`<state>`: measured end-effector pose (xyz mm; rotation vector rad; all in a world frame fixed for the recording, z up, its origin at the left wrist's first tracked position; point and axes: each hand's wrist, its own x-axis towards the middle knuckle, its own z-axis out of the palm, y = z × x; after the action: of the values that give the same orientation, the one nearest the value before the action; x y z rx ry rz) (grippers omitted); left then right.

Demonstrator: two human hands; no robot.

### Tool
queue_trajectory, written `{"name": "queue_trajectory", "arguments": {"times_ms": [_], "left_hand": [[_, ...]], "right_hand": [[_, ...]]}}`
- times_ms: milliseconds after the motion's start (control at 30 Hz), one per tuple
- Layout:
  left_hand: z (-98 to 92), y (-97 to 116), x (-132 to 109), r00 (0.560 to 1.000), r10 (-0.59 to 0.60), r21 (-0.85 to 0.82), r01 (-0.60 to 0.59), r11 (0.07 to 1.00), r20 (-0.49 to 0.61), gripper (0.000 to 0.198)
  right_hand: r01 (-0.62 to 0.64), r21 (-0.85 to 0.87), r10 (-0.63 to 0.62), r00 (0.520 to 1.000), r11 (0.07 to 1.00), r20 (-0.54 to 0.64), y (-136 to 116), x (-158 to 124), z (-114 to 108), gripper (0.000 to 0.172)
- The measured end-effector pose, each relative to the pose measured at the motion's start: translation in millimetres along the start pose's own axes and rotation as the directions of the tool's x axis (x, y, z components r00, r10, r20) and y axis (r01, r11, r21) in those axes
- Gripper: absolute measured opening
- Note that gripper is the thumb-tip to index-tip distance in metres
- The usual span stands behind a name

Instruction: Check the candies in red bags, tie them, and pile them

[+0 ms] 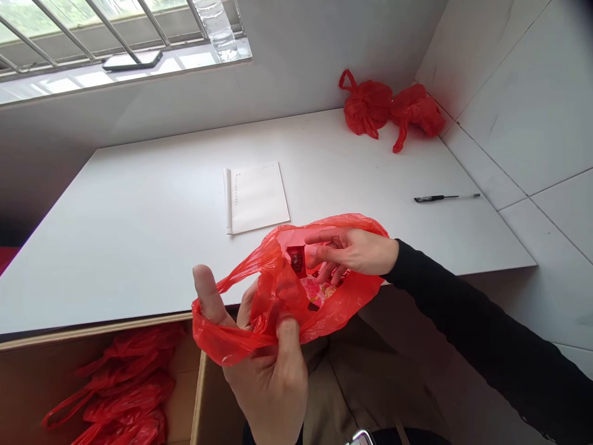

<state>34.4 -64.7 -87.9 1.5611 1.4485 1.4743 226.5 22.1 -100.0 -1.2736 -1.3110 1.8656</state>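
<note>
A red plastic bag (340, 318) hangs at the front edge of the table with its mouth open toward me. My left hand (273, 383) is closed on the bag's near rim, the thumb pressing the plastic and a handle looped around a raised finger. Within the mouth, my right hand (347, 250) reaches in from the right, its fingers apart and nothing visibly held. Below its fingers lie a pink flower-patterned item (317, 289) and a small dark red packet (296, 259). The bag's deeper contents are hidden.
On the white table (152, 216) lie an open notebook (259, 196) and a black pen (445, 198). Two tied red bags (368, 106) sit in the back corner. A cardboard box (185, 395) at lower left holds several red bags. A phone (132, 60) and bottle (217, 31) are on the windowsill.
</note>
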Motion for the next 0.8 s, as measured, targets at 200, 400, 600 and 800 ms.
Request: {"name": "queue_trajectory", "arguments": {"times_ms": [200, 400, 600, 800], "left_hand": [[4.2, 5, 1, 0.999, 0.033, 0.084, -0.03, 0.996, -0.035, 0.095], [12.9, 7, -4, 0.997, 0.075, 0.041, -0.074, 0.996, -0.008, 0.095], [14.6, 3, -6, 0.999, 0.031, 0.014, -0.031, 0.999, 0.027, 0.097], [13.4, 3, -7, 0.998, 0.047, 0.054, -0.049, 0.997, 0.031, 0.097]], "right_hand": [[-0.124, -0.849, -0.164, 0.957, 0.513, -0.239, 1, -28, 0, 0.018], [-0.348, -0.92, -0.111, 0.922, 0.179, -0.37, 8, -35, 3, 0.018], [-0.397, -0.9, -0.124, 0.898, 0.181, -0.421, 10, -19, 1, 0.021], [-0.362, -0.905, -0.248, 0.877, 0.222, -0.412, 7, -19, -3, 0.02]]}}
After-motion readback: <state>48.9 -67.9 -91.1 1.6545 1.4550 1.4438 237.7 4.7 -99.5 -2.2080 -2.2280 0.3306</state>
